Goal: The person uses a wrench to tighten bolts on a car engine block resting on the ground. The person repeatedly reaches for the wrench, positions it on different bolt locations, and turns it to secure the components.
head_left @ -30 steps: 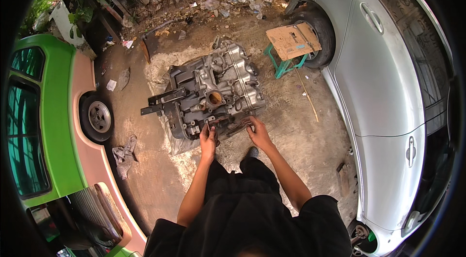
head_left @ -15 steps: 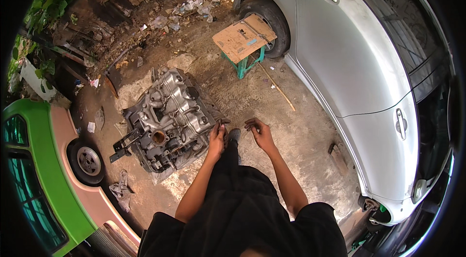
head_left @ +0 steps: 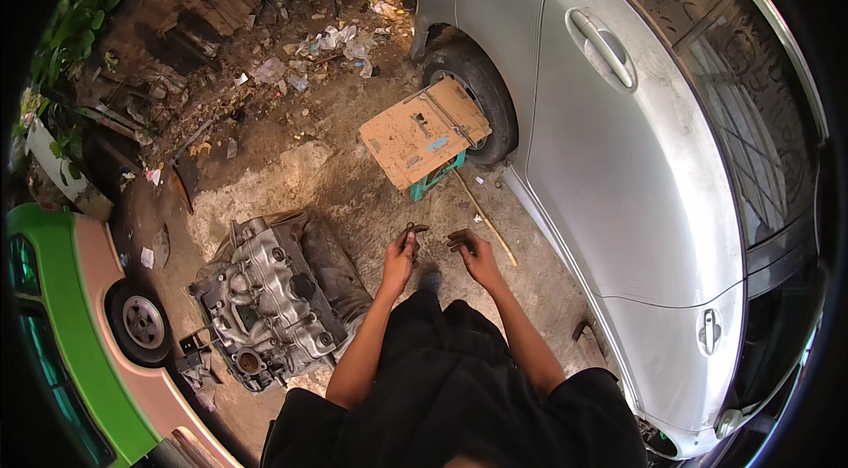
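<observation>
My left hand [head_left: 401,260] is in front of my body, its blackened thumb and fingers pinched together. A small dark thing seems to be between the fingertips, too small to name. Level with it and a short way to the right, my right hand [head_left: 476,258] has loosely bent fingers held apart, with nothing seen in them. Both hands are in the air, touching nothing else. Ahead of them stands a green plastic stool [head_left: 431,178] topped by a brown cardboard sheet [head_left: 402,138]. A long thin metal tool [head_left: 449,117] and small dark parts lie on the cardboard.
A grey metal engine [head_left: 269,291] sits on the ground to my left. The silver car [head_left: 618,185] fills the right side, its wheel [head_left: 495,101] beside the stool. A green and pink vehicle [head_left: 75,309] stands far left. A wooden stick [head_left: 486,221] and litter [head_left: 340,46] lie on the ground.
The stool and cardboard are now nearer to me, and the engine has shifted lower and left in view as I moved forward. Both hands keep nearly the same pose.
</observation>
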Demonstrator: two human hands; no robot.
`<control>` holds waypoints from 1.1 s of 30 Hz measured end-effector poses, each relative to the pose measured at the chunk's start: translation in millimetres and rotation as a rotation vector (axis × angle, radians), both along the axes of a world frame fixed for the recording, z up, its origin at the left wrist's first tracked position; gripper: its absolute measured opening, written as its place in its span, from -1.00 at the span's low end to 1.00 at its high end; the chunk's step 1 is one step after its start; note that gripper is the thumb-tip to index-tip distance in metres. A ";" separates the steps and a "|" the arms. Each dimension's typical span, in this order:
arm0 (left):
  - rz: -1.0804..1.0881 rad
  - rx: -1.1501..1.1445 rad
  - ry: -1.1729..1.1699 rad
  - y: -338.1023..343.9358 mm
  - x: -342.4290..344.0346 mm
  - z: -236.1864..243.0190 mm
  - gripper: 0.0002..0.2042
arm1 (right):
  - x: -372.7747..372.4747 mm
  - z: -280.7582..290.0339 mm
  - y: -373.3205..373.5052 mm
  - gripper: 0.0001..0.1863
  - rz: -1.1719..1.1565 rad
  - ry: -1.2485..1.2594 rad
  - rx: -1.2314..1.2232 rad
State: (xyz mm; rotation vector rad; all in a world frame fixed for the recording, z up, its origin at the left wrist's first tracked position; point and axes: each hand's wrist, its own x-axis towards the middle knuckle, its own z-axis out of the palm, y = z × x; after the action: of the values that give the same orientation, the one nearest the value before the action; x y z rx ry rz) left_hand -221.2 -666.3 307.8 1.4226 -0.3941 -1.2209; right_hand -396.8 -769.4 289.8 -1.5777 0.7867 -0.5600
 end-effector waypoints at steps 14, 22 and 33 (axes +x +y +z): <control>0.360 0.061 0.028 -169.9 29.6 -40.2 -0.79 | 64.0 -77.9 -245.9 -0.74 0.184 0.122 0.118; 0.632 0.169 0.078 -278.3 46.7 -105.0 -0.86 | 171.4 -169.3 -365.3 -0.75 0.300 0.350 0.081; 0.705 0.170 0.124 -337.5 72.9 -166.8 -0.85 | 246.7 -244.6 -411.5 -0.46 0.564 0.693 -0.369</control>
State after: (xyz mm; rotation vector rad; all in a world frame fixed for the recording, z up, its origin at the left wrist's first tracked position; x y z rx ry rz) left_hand -148.3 -1003.8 141.0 1.4414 0.2940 -0.7621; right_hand -150.1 -1180.9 45.2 -2.2696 0.7039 0.2976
